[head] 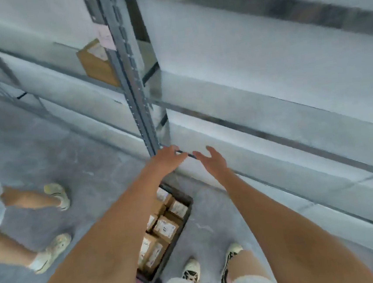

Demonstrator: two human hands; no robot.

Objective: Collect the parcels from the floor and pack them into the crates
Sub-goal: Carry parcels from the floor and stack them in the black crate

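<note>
**Both hands out in front of the shelving, holding nothing**

At far left, a second person's legs and pale shoes on the grey floor. Further right, on a shelf behind the upright, one brown box with a white label. Metal shelving, blurred by motion. Left hand stretched forward at the foot of the upright, fingers relaxed and loosely bent, nothing gripped. Just below and between the forearms, a dark crate on the floor, packed with labelled brown parcels. Right hand close beside the left, fingers straight and spread, released. Own shoes beside the crate.
</note>
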